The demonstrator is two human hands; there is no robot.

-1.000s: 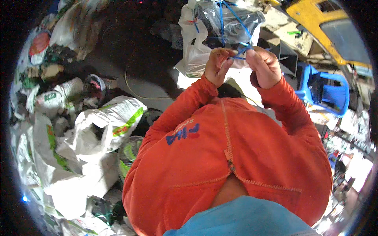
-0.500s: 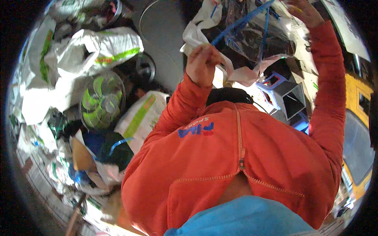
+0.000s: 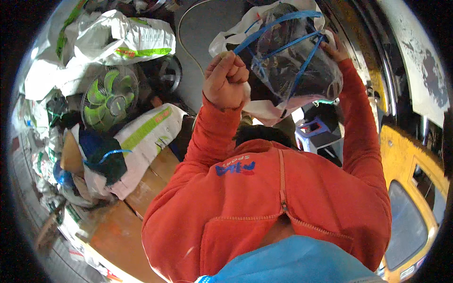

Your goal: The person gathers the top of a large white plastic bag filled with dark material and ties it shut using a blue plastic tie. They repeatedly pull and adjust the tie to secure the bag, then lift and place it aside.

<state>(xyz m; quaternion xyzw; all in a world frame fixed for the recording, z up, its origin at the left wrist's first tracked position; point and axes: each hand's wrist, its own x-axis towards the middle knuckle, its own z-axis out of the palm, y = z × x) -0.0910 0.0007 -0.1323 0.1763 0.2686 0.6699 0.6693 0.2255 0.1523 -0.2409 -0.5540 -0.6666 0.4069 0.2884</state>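
Note:
In front of my chest is a dark bundle point(image 3: 302, 66) wrapped in clear plastic and crossed by blue strapping, with a white sack point(image 3: 259, 104) around its lower and left edges. My left hand point(image 3: 225, 78) is closed in a fist at the bundle's left, pinching the end of a blue strap point(image 3: 278, 24) that runs across the top. At the bundle's right side my right hand point(image 3: 336, 48) grips its edge, fingers beside the point where the straps meet. Part of that hand is hidden by the bundle.
A green-bladed fan point(image 3: 111, 96) stands at the left among white sacks point(image 3: 146, 40) and a dark cloth bundle point(image 3: 104, 158). A blue and grey plastic stool point(image 3: 316, 134) is beyond my chest. A yellow frame with a window point(image 3: 408, 226) rises at the right. Brown boards point(image 3: 118, 231) lie at lower left.
My left hand has moved left and slightly down, drawing the strap with it. My right hand has come down and inward to the bundle's side. More of the bundle shows.

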